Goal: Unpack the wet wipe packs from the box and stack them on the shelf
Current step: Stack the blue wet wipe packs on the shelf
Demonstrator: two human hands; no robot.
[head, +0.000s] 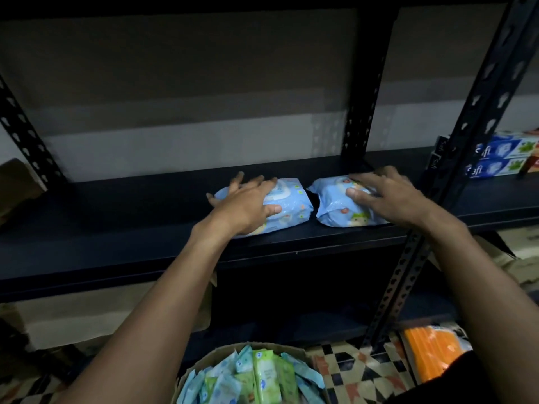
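Note:
Two light blue wet wipe packs lie side by side on the dark shelf board (pixel 116 237). My left hand (pixel 245 199) rests flat on top of the left pack (pixel 291 205), fingers spread. My right hand (pixel 388 196) lies on the right pack (pixel 335 211), fingers spread and thumb against its top. A narrow gap separates the two packs. Below, at the bottom edge, the open cardboard box (pixel 210 360) holds several more packs in blue and green wrappers (pixel 265 374), standing on end.
Black perforated uprights (pixel 455 170) frame the shelf on the right and at the back (pixel 364 112). Blue toothpaste cartons (pixel 495 158) sit on the neighbouring shelf at right. An orange pack (pixel 431 354) lies on the patterned floor. Cardboard (pixel 17 188) stands at the left edge.

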